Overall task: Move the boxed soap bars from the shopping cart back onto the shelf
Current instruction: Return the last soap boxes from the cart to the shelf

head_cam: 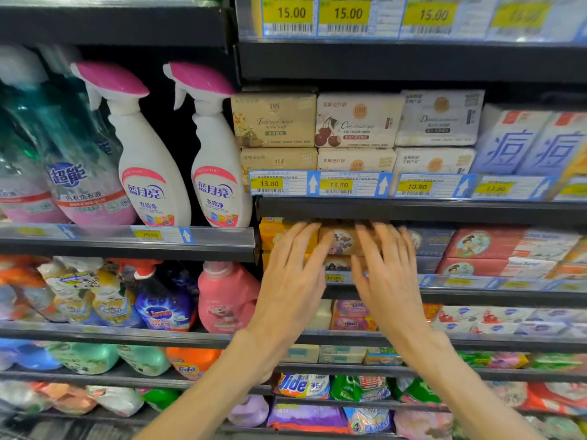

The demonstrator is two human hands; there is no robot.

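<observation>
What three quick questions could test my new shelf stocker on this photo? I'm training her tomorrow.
1. True or false: both hands are at the brown soap box.
2. Which box sits just left of it? A) yellow box B) red box C) white box
3. What price shows on the tag under the cherry soap box?

Key:
1. True: left hand and right hand flank it, fingers straight.
2. A.
3. 13.80, on its price tag.

Dark shelf (444, 290) with stacked soap boxes (482, 249)
</observation>
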